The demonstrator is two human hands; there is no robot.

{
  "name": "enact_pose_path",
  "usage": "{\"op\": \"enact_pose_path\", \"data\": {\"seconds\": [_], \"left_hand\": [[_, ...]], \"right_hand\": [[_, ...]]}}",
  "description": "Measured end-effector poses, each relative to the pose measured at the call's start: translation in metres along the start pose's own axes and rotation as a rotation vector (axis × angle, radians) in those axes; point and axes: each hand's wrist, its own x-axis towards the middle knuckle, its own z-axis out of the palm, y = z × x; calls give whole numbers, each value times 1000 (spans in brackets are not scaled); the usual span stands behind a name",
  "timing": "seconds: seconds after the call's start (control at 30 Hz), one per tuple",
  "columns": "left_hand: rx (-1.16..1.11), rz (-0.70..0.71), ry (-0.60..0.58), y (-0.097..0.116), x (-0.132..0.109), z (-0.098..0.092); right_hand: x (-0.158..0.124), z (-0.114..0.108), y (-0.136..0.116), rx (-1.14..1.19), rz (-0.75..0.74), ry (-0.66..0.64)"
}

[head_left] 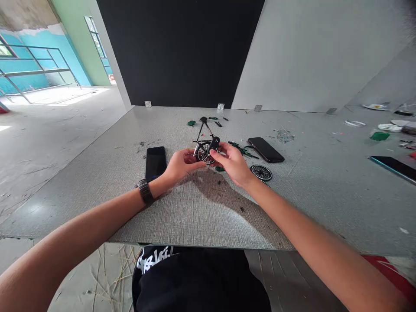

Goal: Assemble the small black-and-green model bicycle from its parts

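Between my two hands, just above the table, is a small model bicycle (204, 148) with a black frame and one spoked wheel fitted. My left hand (182, 165) holds it at the wheel's left side, the thumb stretched along the bottom and the other fingers partly hidden behind. On the other side my right hand (232, 162) grips near the crank and wheel hub, thumb in front. A loose spoked wheel (261, 172) lies right of my right wrist, with another rim partly under it. Dark green bicycle parts (242, 149) lie behind my right hand.
A phone (156, 162) lies left of my left hand, another phone (266, 150) to the right. Small green and black pieces (191, 123) lie farther back. A black panel (182, 52) rises behind the table (182, 212). More parts and a third phone (394, 168) are at far right.
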Motion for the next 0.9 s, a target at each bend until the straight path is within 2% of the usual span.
{"op": "enact_pose_path", "data": {"seconds": [0.2,0.4,0.63,0.9], "left_hand": [[106,46,107,-4,2,-3],[91,92,87,-3,4,-3],[70,89,178,-6,6,-4],[45,83,221,-10,8,-5]], "right_hand": [[0,0,0,31,7,15],[1,-1,1,42,5,25],[1,-2,2,9,-1,25],[1,-1,3,12,5,30]]}}
